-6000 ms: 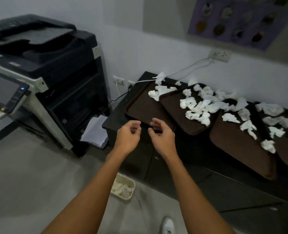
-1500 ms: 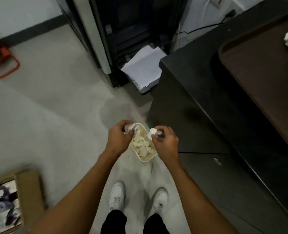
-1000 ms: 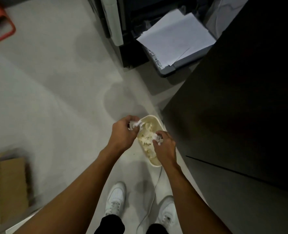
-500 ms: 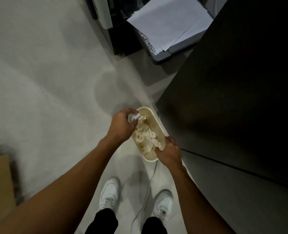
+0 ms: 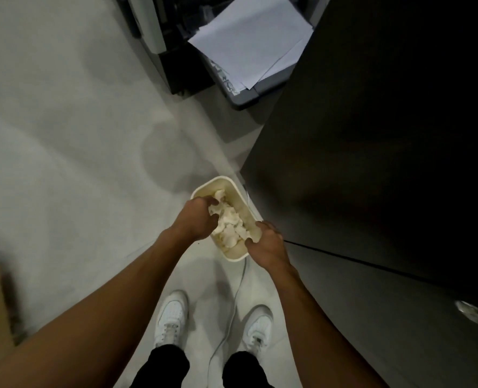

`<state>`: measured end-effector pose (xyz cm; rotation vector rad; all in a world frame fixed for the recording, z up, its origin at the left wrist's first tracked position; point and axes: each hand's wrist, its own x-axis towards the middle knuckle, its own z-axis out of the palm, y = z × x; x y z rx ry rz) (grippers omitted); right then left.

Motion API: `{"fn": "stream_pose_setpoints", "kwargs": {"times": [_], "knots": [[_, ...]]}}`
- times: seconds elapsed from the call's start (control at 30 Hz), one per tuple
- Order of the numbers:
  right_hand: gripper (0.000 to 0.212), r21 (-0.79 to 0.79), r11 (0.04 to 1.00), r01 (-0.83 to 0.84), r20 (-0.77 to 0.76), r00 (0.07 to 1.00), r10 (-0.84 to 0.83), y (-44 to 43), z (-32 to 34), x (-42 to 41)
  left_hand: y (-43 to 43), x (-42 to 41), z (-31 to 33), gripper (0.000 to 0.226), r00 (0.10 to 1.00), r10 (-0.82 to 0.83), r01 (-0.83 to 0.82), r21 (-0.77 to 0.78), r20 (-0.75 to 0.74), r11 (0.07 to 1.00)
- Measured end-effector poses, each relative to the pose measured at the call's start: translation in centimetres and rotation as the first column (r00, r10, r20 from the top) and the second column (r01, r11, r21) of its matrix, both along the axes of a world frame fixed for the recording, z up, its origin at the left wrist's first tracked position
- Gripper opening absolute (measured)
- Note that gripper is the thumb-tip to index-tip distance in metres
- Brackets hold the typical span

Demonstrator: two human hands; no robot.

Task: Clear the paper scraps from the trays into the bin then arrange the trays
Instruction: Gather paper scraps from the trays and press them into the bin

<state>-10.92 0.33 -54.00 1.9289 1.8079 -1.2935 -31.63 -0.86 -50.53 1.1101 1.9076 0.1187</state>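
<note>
Centre frame, the bin [image 5: 223, 180] on the floor beside the counter [image 5: 372, 135] looks well filled. My left hand [image 5: 197, 219] curls round paper scraps [image 5: 230, 224] on the pile. I cannot tell whether my right hand [image 5: 267, 245], at the lower rim, holds anything. The trays are out of view, and I judge the arranging is not yet done.

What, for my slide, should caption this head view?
Left hand and right hand reach into a cream floor bin of paper scraps beside a cabinet.
</note>
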Motion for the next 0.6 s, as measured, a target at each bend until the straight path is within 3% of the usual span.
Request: {"fn": "stream_pose_setpoints", "kwargs": {"times": [0.3, 0.43, 0.6], "knots": [[0.05, 0.041, 0.992, 0.117, -0.134, 0.985, -0.111, -2.0, 14.4, -1.6, -2.3, -0.4, 15.1, 0.03, 0.997, 0.016, -0.023, 0.102, 0.069, 0.994], [0.049, 0.133, 0.968, 0.214, -0.24, 0.954, -0.178, -2.6, 26.0, -2.8, -3.0, 0.1, 23.2, 0.024, 0.992, 0.035, -0.06, 0.218, 0.12, 0.974], [0.05, 0.308, 0.897, 0.318, -0.319, 0.922, -0.218, -3.7, 35.8, -2.2, -2.6, 1.4, 33.1, 0.022, 0.97, 0.041, -0.106, 0.265, 0.24, 0.958]]}}
